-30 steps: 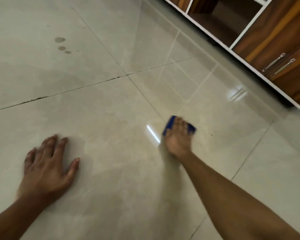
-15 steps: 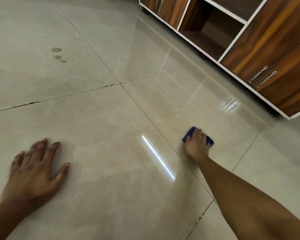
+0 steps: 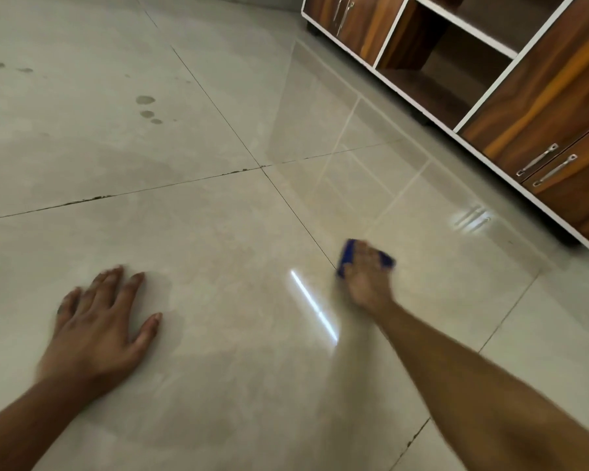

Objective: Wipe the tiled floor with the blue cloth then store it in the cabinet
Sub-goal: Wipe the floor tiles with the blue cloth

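My right hand (image 3: 368, 282) presses flat on the blue cloth (image 3: 345, 256) against the glossy beige tiled floor (image 3: 218, 232), just right of a grout line; the hand is blurred by motion. Only the cloth's edges show around my fingers. On the tile at lower left, my left hand (image 3: 96, 331) rests with its fingers spread and holds nothing. The wooden cabinet (image 3: 541, 96) with white edging stands at the upper right, and its open shelf compartment (image 3: 456, 62) faces the floor.
Dark spots (image 3: 146, 100) mark the tile at the upper left. Closed cabinet doors with metal handles (image 3: 538, 159) stand to the right of the open compartment. A bright light streak (image 3: 313, 309) reflects off the floor between my hands.
My right hand slid the cloth right, away from the grout line, then back left to it. My left hand stayed flat on the tile. The view tilted up toward the cabinet.
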